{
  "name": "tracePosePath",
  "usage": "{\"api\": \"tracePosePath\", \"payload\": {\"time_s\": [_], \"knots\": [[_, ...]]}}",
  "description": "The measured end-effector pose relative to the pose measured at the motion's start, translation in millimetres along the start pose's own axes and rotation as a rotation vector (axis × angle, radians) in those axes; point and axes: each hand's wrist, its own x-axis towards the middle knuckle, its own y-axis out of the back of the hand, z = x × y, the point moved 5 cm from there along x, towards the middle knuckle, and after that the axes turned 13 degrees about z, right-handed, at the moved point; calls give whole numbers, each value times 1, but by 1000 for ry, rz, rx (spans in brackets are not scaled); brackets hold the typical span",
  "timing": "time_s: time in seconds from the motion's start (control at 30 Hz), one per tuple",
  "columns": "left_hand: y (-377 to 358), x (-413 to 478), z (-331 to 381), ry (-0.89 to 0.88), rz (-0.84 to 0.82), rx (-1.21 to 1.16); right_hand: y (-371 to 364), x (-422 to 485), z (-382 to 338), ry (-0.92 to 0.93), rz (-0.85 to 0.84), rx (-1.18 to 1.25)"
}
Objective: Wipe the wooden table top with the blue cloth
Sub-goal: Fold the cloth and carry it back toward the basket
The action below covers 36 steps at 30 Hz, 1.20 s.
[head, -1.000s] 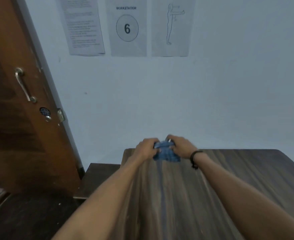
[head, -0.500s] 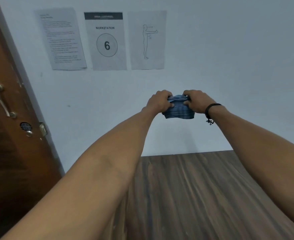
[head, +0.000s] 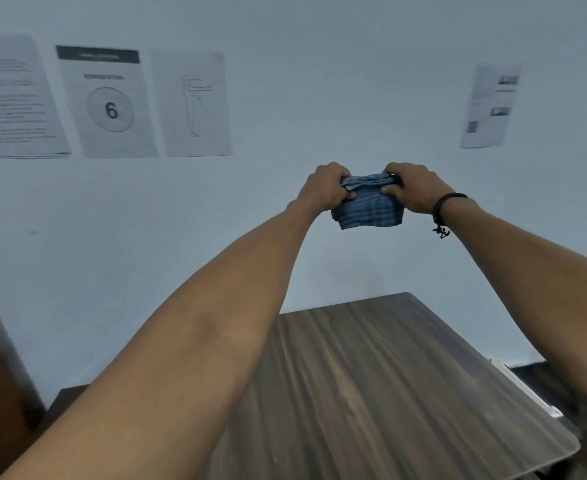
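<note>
- Table [head: 371,393] lay nearest, bare wood grain, below the raised arms.
- Left hand [head: 323,188] and right hand [head: 415,187] each gripped one end of the cloth [head: 368,206], fingers curled round it.
- Cloth was folded, hanging in the air, well above the table.
- Papers [head: 107,102] on the wall behind.
</note>
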Motion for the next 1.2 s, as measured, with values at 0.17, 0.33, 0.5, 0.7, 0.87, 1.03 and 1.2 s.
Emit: {"api": "tracePosePath", "payload": {"time_s": [0.17, 0.33, 0.5, 0.7, 0.87, 1.03, 1.2], "knots": [[-55, 19, 53, -22, -41, -36, 39, -21, 73, -109, -15, 112], [-133, 45, 101, -46, -176, -142, 67, -35, 160, -234, -27, 76], [-220, 80, 152, -95, -235, -237, 89, -32, 249, -317, 19, 20], [-312, 120, 212, -146, -280, -262, 111, -23, 356, -393, 69, -12], [-399, 122, 246, -123, -349, -257, 110, -40, 446, -429, 17, -15], [-487, 110, 281, -63, -377, -249, 109, -63, 542, -443, -53, 12], [-549, 110, 313, -21, -388, -219, 107, -68, 619, -475, -123, 76]]}}
